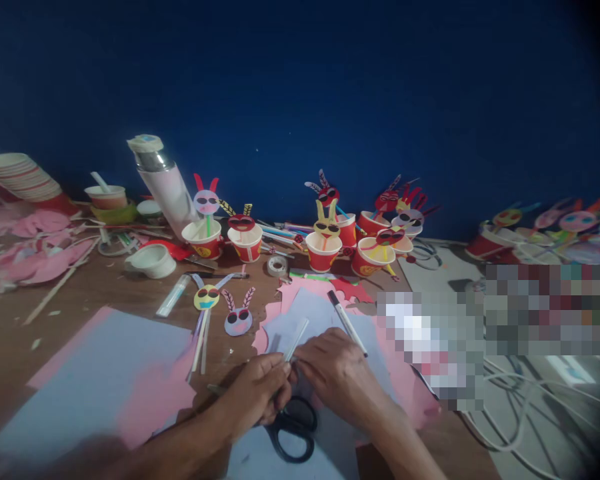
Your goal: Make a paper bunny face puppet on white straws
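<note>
My left hand (pixel 267 387) is closed around a white straw (pixel 298 333) that points up and away at a slant. Right beside it, my right hand (pixel 337 370) is closed, its fingertips meeting the left fingers near the straw's lower end; what they pinch is hidden. Black-handled scissors (pixel 294 445) lie under the hands on bluish paper (pixel 325 460). To the right rests a marker (pixel 347 323) with a black cap. Left of the hands lie a yellow paper bug face (pixel 207 297) on straws and a lilac bug face (pixel 239 322) with feelers.
Red paper cups (pixel 321 260) with bug faces stand along the back. A white flask (pixel 167 193), stacked cups (pixel 27 180) and pink scraps (pixel 40 253) are at the left. Tape (pixel 277 267) sits mid-table. White cables (pixel 515 427) loop at the right.
</note>
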A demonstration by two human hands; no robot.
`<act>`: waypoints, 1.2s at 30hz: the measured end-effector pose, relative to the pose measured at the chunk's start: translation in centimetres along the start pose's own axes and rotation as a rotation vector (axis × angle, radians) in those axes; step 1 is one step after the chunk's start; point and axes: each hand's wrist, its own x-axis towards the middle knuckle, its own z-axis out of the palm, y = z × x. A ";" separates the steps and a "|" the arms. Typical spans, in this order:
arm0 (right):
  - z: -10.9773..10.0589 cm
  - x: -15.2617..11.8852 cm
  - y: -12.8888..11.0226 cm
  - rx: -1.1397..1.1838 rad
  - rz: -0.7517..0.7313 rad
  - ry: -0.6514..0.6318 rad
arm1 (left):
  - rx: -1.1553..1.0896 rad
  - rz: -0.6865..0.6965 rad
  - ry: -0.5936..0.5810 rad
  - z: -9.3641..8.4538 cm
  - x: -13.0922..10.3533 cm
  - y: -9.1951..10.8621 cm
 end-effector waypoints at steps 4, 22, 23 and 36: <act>0.7 0.0 -0.4 -0.080 0.000 0.012 | -0.014 0.008 0.010 0.0 -0.1 -0.1; 1.2 -0.2 -1.3 0.179 0.197 -0.002 | -0.040 0.122 0.081 -0.2 -0.3 0.2; 1.0 -0.2 -1.3 0.203 0.207 -0.014 | -0.041 0.135 0.092 -0.2 -0.3 0.2; 2.4 -0.5 -1.9 0.371 0.282 -0.073 | 0.003 0.225 0.146 -0.8 0.2 0.7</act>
